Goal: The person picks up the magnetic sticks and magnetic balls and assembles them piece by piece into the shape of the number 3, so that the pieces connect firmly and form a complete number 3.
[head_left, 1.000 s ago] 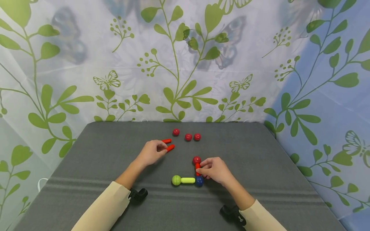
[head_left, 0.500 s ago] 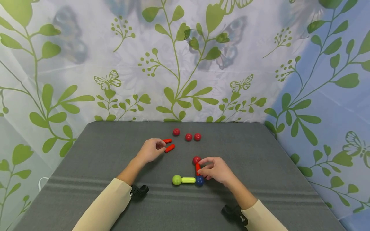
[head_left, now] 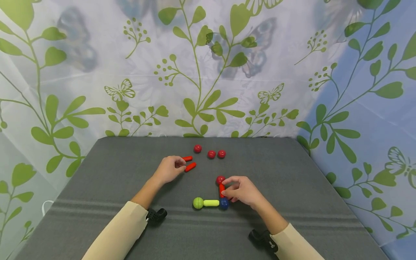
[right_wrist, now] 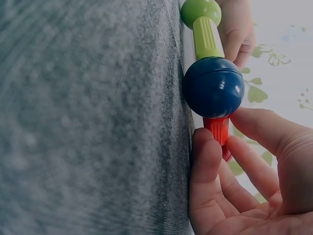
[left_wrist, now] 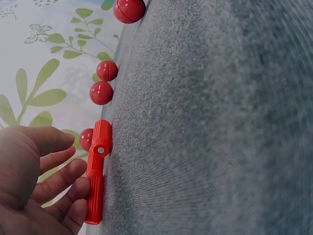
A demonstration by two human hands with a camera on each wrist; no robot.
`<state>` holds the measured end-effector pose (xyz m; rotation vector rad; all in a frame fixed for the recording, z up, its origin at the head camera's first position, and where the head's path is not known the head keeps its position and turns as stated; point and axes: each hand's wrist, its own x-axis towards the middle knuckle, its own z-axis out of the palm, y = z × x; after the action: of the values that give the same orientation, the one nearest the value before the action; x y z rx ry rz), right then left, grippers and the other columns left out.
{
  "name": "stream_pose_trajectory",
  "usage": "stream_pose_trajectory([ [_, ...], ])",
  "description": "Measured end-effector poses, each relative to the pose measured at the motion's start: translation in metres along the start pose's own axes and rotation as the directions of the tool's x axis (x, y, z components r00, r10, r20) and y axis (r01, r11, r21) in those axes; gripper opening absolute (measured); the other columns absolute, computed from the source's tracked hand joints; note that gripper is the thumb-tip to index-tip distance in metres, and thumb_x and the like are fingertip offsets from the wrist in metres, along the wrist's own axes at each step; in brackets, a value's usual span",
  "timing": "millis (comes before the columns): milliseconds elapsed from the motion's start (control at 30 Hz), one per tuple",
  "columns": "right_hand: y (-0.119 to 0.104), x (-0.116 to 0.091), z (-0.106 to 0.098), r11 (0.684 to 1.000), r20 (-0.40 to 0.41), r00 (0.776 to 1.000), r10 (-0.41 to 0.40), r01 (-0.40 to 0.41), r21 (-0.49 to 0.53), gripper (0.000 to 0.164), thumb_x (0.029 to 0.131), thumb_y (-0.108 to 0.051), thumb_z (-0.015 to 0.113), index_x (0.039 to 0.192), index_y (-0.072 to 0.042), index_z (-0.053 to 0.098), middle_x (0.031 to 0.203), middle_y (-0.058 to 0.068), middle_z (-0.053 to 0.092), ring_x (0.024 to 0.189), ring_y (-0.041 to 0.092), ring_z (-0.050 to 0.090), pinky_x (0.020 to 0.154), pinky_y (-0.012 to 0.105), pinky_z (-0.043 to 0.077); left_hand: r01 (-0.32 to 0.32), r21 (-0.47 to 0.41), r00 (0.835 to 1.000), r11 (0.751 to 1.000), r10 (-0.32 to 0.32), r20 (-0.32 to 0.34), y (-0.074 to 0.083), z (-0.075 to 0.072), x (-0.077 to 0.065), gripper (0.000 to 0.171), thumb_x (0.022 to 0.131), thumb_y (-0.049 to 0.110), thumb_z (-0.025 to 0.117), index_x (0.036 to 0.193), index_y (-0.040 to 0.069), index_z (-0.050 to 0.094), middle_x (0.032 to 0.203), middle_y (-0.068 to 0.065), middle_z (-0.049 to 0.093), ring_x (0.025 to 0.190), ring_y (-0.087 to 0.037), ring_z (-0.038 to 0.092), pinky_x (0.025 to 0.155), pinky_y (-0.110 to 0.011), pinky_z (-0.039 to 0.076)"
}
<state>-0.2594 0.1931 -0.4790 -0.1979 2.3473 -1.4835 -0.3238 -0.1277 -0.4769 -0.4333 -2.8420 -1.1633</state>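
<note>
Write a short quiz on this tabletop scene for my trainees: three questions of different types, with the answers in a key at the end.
1. Multiple choice: Which piece sits at the corner of the L-shaped ball-and-rod assembly?
A) a light green ball
B) a red ball
C) a glossy dark blue ball

2. True or false: The two loose, ridged red rods lie nearer the left hand than the right hand.

3. Count: How many loose, glossy red balls lie toward the far edge of the grey table?

Key: 1. C; 2. True; 3. Three.
</note>
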Motion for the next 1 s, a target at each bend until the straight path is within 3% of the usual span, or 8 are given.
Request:
stream_pose_trajectory([
  [367,-0.004,-0.003,0.0,0.999,0.016,0.999,-0.035,0.035,-0.029,0.039,0.087,-0.019,0.083,0.122,-0.007,0.071,0.092,0.009,0.077,0.074,0.018,0.07,0.062,0.035,0.058,0.001,0.055,0.999,0.998,0.001,-0.04,0.006,0.007,-0.003,0.013,0.092,0.01,0.074,0.104,0.006,0.075,0.091,-0.004,0.071,0.077,-0.017,0.058,0.074,-0.033,0.051],
  [767,-0.006,-0.001,0.002,0.999,-0.007,1.0,-0.016,0.015,-0.032,0.04,0.084,-0.02,0.085,0.119,-0.007,0.07,0.087,0.007,0.077,0.07,0.018,0.069,0.061,0.036,0.059,0.063,0.022,0.994,0.998,-0.061,-0.09,0.01,0.019,-0.006,0.018,0.089,0.01,0.078,0.106,0.003,0.076,0.096,-0.008,0.072,0.073,-0.014,0.058,0.069,-0.031,0.052],
  [1000,-0.004,-0.002,0.003,0.999,-0.019,1.0,-0.02,0.02,-0.031,0.039,0.083,-0.019,0.086,0.118,-0.007,0.071,0.085,0.007,0.076,0.069,0.019,0.069,0.061,0.036,0.059,0.092,0.01,0.993,0.996,-0.091,-0.081,0.008,0.022,-0.002,0.024,0.087,0.01,0.081,0.109,0.003,0.075,0.104,-0.01,0.074,0.083,-0.018,0.065,0.079,-0.038,0.056],
])
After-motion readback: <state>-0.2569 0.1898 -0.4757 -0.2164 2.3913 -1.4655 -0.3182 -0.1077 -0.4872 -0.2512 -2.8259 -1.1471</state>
